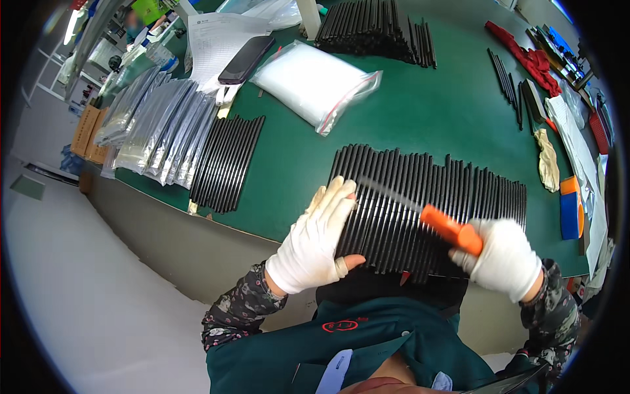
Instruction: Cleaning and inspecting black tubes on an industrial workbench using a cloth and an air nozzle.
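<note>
A wide row of slim black rods (407, 187) lies side by side on the green table in front of me. My left hand (314, 241), in a white glove with bare fingertips, lies flat along the row's left edge, thumb spread over the near ends. In my right hand (504, 257), also gloved in white, is a hand tool with an orange handle (453, 230). Its thin grey shaft points left over the rods toward my left fingertips. Motion blurs the shaft, so its exact kind and whether it touches the rods cannot be told.
Left of the row lie more black rods (228, 164) and clear-bagged bundles (167, 131). Farther back are a phone (247, 60), a white-filled zip bag (312, 82) and a large rod pile (361, 29). At right are a red cloth (528, 60) and an orange-and-blue block (571, 209).
</note>
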Demonstrator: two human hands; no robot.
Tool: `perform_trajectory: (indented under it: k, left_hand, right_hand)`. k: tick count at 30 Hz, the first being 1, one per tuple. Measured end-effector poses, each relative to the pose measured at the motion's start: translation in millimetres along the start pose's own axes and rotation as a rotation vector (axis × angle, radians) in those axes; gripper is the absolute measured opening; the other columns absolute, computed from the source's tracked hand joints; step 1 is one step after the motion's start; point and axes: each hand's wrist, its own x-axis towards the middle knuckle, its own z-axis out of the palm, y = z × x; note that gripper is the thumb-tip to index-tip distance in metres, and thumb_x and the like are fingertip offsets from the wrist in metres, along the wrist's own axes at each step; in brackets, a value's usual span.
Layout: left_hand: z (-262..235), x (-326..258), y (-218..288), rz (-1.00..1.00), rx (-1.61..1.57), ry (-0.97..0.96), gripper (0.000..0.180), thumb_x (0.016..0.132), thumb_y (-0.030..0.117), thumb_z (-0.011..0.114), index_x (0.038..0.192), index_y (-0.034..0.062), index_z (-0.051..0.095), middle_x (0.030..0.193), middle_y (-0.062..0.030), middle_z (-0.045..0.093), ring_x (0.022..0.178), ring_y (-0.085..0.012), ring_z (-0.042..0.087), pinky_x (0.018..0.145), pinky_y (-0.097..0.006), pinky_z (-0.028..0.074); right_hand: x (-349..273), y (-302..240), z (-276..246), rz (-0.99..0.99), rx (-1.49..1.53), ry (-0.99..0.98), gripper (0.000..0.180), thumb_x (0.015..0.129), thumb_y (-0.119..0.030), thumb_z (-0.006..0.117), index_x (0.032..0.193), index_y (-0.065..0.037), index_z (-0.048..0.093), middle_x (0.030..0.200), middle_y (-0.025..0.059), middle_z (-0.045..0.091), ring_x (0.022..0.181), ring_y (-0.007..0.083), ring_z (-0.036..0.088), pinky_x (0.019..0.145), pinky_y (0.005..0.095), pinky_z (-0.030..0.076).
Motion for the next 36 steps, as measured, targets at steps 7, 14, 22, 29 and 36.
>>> perform_trajectory:
  k: [7, 14, 22, 29, 36]
  left_hand:
    - [5.9, -0.3, -0.8, -0.042, -0.179, 0.095, 0.117, 0.060, 0.021, 0.087, 0.148, -0.0047, 0.014, 0.149, -0.0330, 0.024, 0.136, -0.0458, 0.033, 0.112, -0.053, 0.030]
    - [-3.2, 5.9, 2.9, 0.006, 0.065, -0.073, 0.100, 0.064, 0.032, 0.084, 0.145, 0.0013, 0.032, 0.149, -0.0223, 0.033, 0.136, -0.0452, 0.033, 0.109, -0.058, 0.029]
    - [-14.8, 23.8, 9.5, 0.081, 0.284, -0.362, 0.090, 0.062, 0.057, 0.076, 0.138, 0.0169, 0.048, 0.148, -0.0179, 0.036, 0.137, -0.0471, 0.029, 0.101, -0.075, 0.019]
    - [-6.6, 18.7, 3.2, 0.120, 0.336, -0.307, 0.089, 0.071, 0.072, 0.058, 0.138, 0.0158, 0.047, 0.149, -0.0185, 0.035, 0.137, -0.0485, 0.028, 0.102, -0.075, 0.017]
    - [-5.0, 18.7, 1.5, 0.120, 0.408, -0.353, 0.088, 0.077, 0.079, 0.042, 0.139, 0.0154, 0.047, 0.149, -0.0194, 0.035, 0.137, -0.0487, 0.027, 0.102, -0.074, 0.017]
  right_hand:
    - [15.3, -0.2, -2.1, 0.041, -0.061, -0.001, 0.028, 0.076, -0.034, 0.072, 0.082, -0.007, 0.067, 0.065, 0.0152, 0.063, 0.064, 0.0357, 0.064, 0.064, 0.0426, 0.053]
    - [-3.1, 13.5, -7.7, 0.170, 0.150, 0.037, 0.029, 0.073, -0.026, 0.076, 0.088, -0.003, 0.068, 0.066, 0.0184, 0.062, 0.064, 0.0369, 0.064, 0.062, 0.0403, 0.052]
    - [-46.7, 25.3, 6.9, 0.158, 0.122, 0.022, 0.027, 0.072, -0.025, 0.077, 0.083, -0.003, 0.067, 0.063, 0.0178, 0.061, 0.061, 0.0374, 0.062, 0.061, 0.0399, 0.052]
    - [-59.2, 28.9, 13.0, 0.124, 0.146, -0.042, 0.026, 0.075, -0.026, 0.076, 0.083, -0.003, 0.066, 0.063, 0.0167, 0.062, 0.060, 0.0340, 0.064, 0.061, 0.0384, 0.053]
    - [-49.9, 25.3, 9.5, 0.231, 0.251, -0.042, 0.029, 0.075, -0.026, 0.076, 0.090, -0.002, 0.068, 0.066, 0.0173, 0.064, 0.063, 0.0353, 0.065, 0.063, 0.0385, 0.053]
